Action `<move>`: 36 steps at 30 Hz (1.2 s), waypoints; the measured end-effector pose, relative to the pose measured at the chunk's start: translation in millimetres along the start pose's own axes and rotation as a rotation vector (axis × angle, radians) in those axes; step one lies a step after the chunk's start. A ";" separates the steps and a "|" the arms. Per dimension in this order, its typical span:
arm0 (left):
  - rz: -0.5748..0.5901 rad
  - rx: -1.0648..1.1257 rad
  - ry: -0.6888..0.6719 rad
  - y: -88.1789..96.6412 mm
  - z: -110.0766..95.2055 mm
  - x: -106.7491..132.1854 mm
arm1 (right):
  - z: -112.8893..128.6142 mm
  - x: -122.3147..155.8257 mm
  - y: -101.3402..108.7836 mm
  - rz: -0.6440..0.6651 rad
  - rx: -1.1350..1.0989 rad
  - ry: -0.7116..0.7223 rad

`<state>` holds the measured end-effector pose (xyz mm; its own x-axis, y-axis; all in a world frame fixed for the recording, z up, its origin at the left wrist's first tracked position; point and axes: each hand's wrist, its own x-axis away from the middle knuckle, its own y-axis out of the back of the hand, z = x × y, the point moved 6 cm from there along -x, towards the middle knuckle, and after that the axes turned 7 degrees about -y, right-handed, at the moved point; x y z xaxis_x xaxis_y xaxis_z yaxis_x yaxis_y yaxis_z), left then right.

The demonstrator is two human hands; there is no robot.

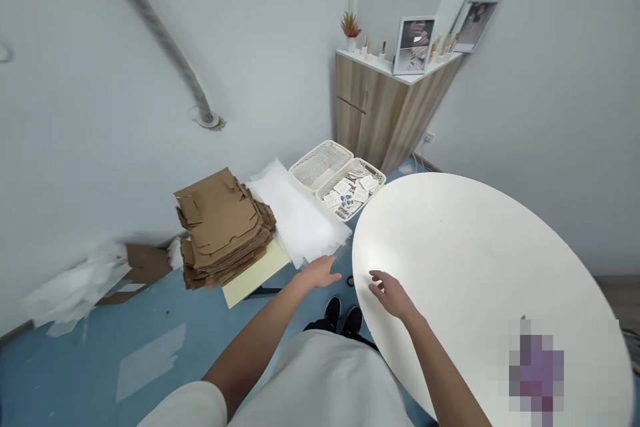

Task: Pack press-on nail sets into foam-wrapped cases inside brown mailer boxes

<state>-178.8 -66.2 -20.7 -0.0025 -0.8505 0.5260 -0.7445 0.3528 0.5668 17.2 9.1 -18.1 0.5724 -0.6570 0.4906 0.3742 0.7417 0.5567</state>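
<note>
My left hand (pixel 320 272) reaches out low, fingers stretched toward the near edge of a stack of thin white sheets (pixel 297 213); it holds nothing. My right hand (pixel 390 292) hovers at the left rim of a round white table (pixel 475 267), fingers loosely spread and empty. A pile of flat brown cardboard blanks (pixel 223 227) rests on a pale yellow board (pixel 255 275) to the left of the sheets. Beyond the sheets stand two white baskets: one (pixel 320 163) with clear items, the other (pixel 353 190) with small printed packets.
A wooden cabinet (pixel 385 113) in the corner carries framed pictures and a small potted plant (pixel 351 27). Crumpled white wrap (pixel 75 290) and cardboard scraps lie on the blue floor at left. A blurred purple item (pixel 537 367) sits on the table's near right.
</note>
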 end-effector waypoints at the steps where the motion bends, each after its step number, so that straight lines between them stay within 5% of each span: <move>1: -0.020 0.016 0.002 5.2 0.9 2.1 | 2.1 -8.7 0.7 0.004 0.005 0.009; 8: -0.286 0.179 -0.042 42.2 -1.2 -4.2 | 43.3 -64.1 4.5 0.003 -0.014 0.165; 15: -0.456 0.250 -0.133 88.0 6.3 -67.5 | 81.6 -137.3 12.5 -0.103 -0.058 0.153; 21: -0.351 0.264 -0.131 121.8 21.5 -146.6 | 87.7 -200.4 11.0 -0.170 -0.010 -0.006; 26: -0.260 0.161 -0.058 129.5 38.0 -197.7 | 84.0 -244.4 8.5 -0.153 0.014 -0.246; 36: -0.199 0.085 -0.052 114.9 45.5 -223.6 | 72.2 -274.2 6.0 -0.158 0.151 -0.527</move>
<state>-294.2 146.7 -102.1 0.1173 -0.9199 0.3741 -0.7876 0.1433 0.5993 -190.2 184.0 -100.9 0.0618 -0.7659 0.6400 0.2948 0.6267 0.7214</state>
